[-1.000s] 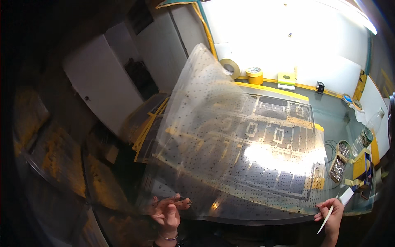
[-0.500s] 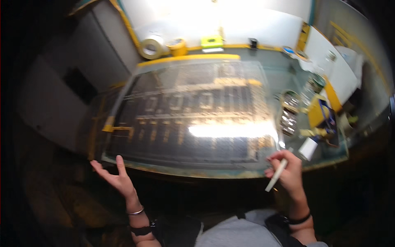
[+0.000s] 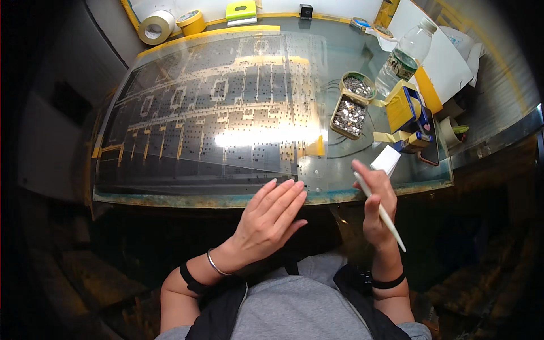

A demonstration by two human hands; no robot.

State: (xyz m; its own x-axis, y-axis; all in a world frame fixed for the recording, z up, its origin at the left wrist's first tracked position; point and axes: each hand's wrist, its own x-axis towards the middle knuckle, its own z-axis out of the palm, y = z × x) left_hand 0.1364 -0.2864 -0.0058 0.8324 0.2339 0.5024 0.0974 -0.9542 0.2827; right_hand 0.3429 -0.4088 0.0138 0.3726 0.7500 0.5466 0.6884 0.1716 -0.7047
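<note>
My left hand (image 3: 271,218) is open, its fingers straight and close together, with the fingertips over the front edge of a glass-topped table (image 3: 238,199). Just beyond it lies a large clear film (image 3: 195,116) printed with dark blocks, pale channels and small dots. Its lower right corner is near my fingertips, and the film sits slightly askew over a dark patterned layer. My right hand (image 3: 378,207), at the table's front right, holds a slim white pen-like stick (image 3: 391,228) slanting down toward me. A white block-shaped thing (image 3: 386,159) lies just beyond that hand.
Two small open tins hold shiny bits (image 3: 349,116) on the right. Beyond them stand a clear bottle (image 3: 405,59) and a yellow-and-blue tape dispenser (image 3: 405,107). Tape rolls (image 3: 156,27), a lime-green holder (image 3: 241,11) and a small black box (image 3: 306,11) line the back.
My left hand has swung from the table's left front corner rightward to the front middle, palm now turned down. My right hand keeps the white stick. The whole view has shifted.
</note>
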